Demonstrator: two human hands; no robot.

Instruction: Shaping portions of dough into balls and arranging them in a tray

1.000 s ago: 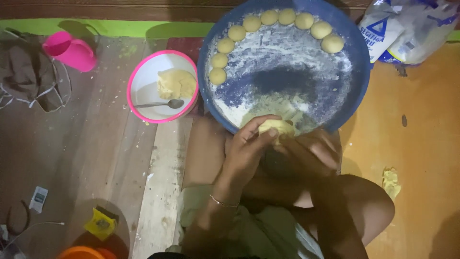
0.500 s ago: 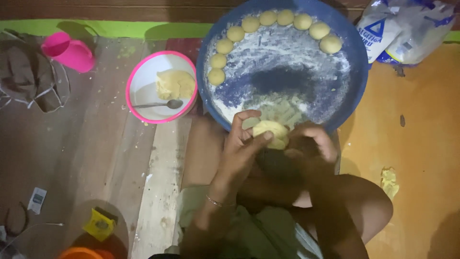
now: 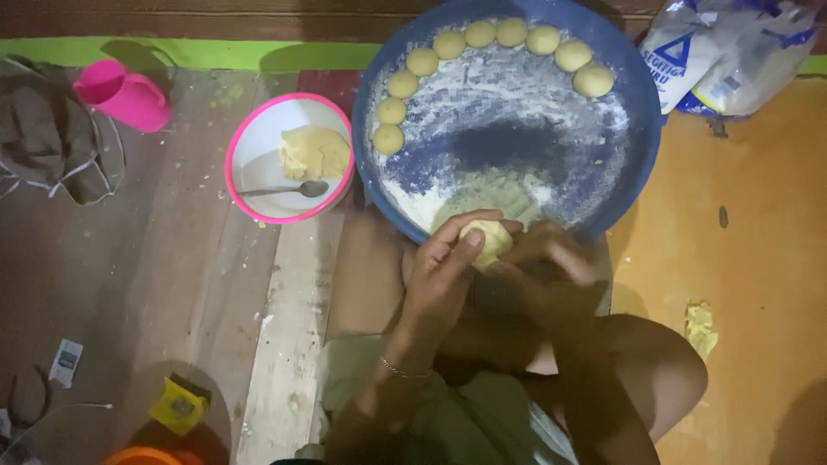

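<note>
Eight dough balls (image 3: 481,34) line the floured blue basin (image 3: 642,103). Your left hand (image 3: 444,275) and right hand (image 3: 543,267) grip a ninth dough piece (image 3: 485,241); filling remains in the pink bowl (image 3: 250,172).

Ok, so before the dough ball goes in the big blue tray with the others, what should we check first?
1. Dough ball held by both hands, left hand and right hand: ok.
2. Ball round and smooth all over: cannot tell, the fingers cover most of it.
3. Free space in the blue tray beside the row of finished balls: ok, the right side is bare.
4. Flour on the tray floor: ok, white dusting shows.
5. More filling left in the pink bowl: ok, a yellow lump sits by the spoon.
</note>
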